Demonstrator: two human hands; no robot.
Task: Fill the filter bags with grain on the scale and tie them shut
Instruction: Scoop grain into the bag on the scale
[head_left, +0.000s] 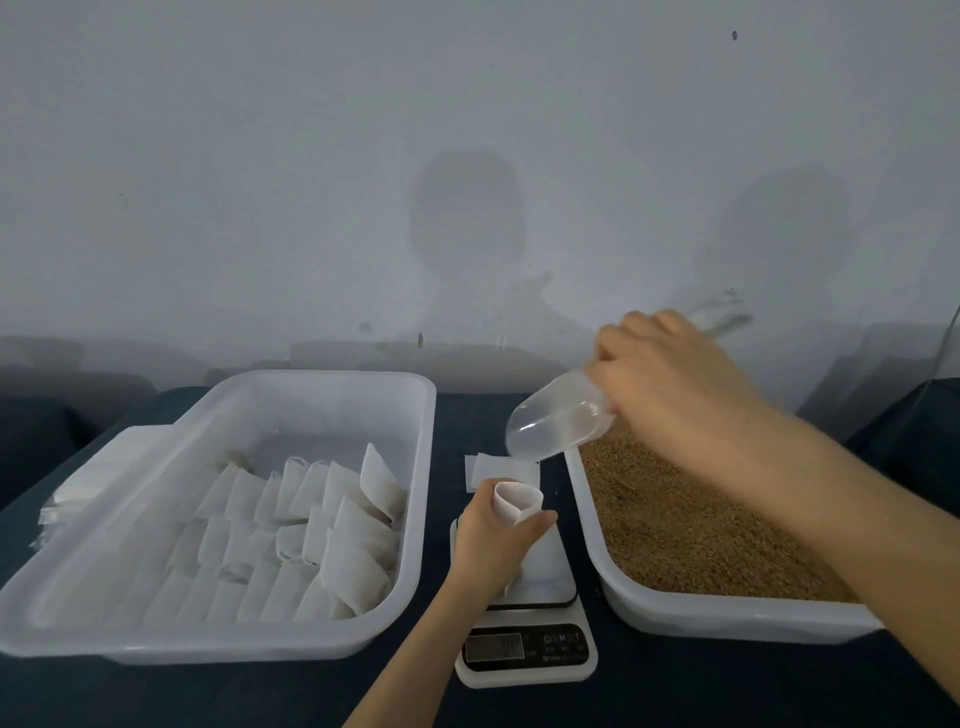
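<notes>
My left hand (491, 540) grips a white filter bag (517, 501) upright over the scale (527, 644), its mouth held open. My right hand (670, 384) holds a clear plastic scoop (558, 418) by the handle, tilted down with its lip just above and behind the bag's mouth. The scoop looks empty. Brown grain (691, 525) fills the white tray (675, 618) on the right, under my right forearm.
A large white tray (218, 644) on the left holds several filled filter bags (311, 525). A stack of flat bags (98, 475) lies behind its left rim. Spare flat bags (488, 465) lie behind the scale. A grey wall stands close behind the dark table.
</notes>
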